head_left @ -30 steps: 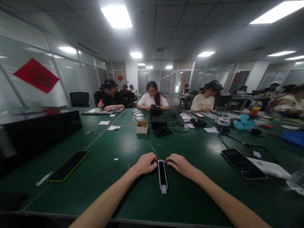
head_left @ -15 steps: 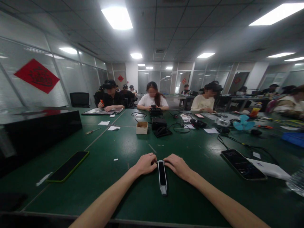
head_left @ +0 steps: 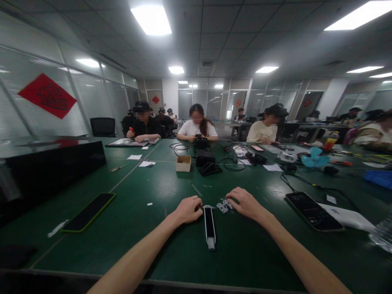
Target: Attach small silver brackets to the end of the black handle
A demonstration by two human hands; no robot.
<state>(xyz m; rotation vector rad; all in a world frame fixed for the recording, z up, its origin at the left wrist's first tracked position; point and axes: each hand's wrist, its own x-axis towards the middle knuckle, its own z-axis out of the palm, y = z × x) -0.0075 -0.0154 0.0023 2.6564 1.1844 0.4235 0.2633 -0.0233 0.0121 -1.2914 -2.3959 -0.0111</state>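
Observation:
In front of me on the green table lies a narrow device (head_left: 209,224) with a black face, a pale frame and a grey block at its near end. My left hand (head_left: 188,210) is closed, its fingertips against the far left corner of the device; part of the grip is hidden. Small silvery metal pieces (head_left: 222,207) lie just right of the device's far end. Over their right side is my right hand (head_left: 245,203), its thumb and fingers slightly apart at the edge of the pieces. Nothing shows clearly between those fingers.
A green-edged phone (head_left: 88,212) lies left, a dark phone (head_left: 314,211) and a white object (head_left: 349,218) right. Further back stand a small open box (head_left: 183,163), a black device (head_left: 205,159) with cables, and a blue fan (head_left: 315,158). A screwdriver (head_left: 119,168) lies left. Several people sit beyond.
My right hand has moved right and slightly away from me, off the device's far end, uncovering the small metal pieces. My left hand and the device have stayed in place.

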